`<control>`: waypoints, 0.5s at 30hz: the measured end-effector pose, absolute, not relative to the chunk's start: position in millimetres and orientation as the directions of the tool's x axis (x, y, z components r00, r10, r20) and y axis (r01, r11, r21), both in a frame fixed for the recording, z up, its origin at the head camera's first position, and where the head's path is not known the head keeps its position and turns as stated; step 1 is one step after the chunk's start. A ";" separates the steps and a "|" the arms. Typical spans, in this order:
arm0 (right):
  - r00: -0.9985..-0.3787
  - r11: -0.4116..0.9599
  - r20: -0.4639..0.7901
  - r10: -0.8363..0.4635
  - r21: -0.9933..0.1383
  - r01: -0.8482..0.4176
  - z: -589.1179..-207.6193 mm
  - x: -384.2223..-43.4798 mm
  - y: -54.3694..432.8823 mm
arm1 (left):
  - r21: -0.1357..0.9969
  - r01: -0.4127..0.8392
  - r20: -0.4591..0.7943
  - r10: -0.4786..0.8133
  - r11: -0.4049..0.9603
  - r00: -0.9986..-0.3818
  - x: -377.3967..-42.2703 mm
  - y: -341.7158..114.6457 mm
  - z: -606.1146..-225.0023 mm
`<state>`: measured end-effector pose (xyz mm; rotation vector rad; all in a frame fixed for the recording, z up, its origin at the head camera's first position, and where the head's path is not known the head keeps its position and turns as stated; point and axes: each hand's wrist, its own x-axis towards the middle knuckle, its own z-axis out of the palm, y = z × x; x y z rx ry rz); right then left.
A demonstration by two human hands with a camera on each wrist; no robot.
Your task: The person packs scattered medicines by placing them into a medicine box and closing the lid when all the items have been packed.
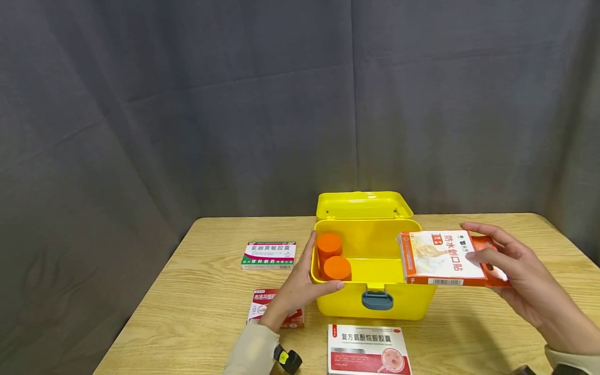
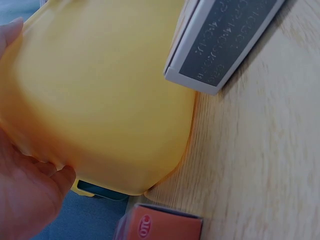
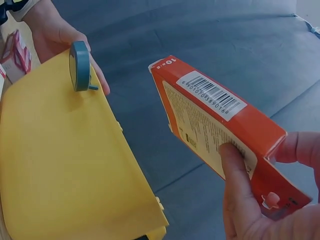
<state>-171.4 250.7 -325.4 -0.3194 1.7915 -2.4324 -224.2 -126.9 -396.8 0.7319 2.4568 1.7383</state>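
An uncapped yellow medicine box [image 1: 375, 307] stands with its lid [image 1: 363, 205] tipped back and a grey-blue latch [image 1: 377, 300] on its front. Two orange-topped containers [image 1: 329, 244] sit inside at the left. My left hand [image 1: 300, 284] holds the box by its left side, thumb along the front rim. My right hand [image 1: 511, 265] pinches a red and white box of adhesive bandages [image 1: 445, 258] by its hanging-tab end. That box is raised over the right part of the yellow box, its picture side up in the head view; its barcode edge shows in the right wrist view.
A red and white medicine carton [image 1: 367, 349] lies in front of the yellow box. To the left are a green, white and magenta carton [image 1: 269, 255] and a red carton [image 1: 262, 307] partly behind my left forearm. A grey curtain [image 1: 281, 104] hangs behind the wooden table [image 1: 187, 312].
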 end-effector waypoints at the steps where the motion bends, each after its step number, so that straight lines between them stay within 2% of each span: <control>1: -0.973 -0.296 0.105 -0.207 -0.954 -0.040 -324.9 -172.5 248.9 | 0.900 0.350 0.229 0.399 0.261 -0.888 -224.0 -126.6 -396.7; 15: -0.969 -0.165 0.027 -0.244 -0.986 0.014 -312.8 -193.1 213.0 | 0.899 0.340 0.220 0.386 0.275 -0.896 -222.8 -125.9 -396.1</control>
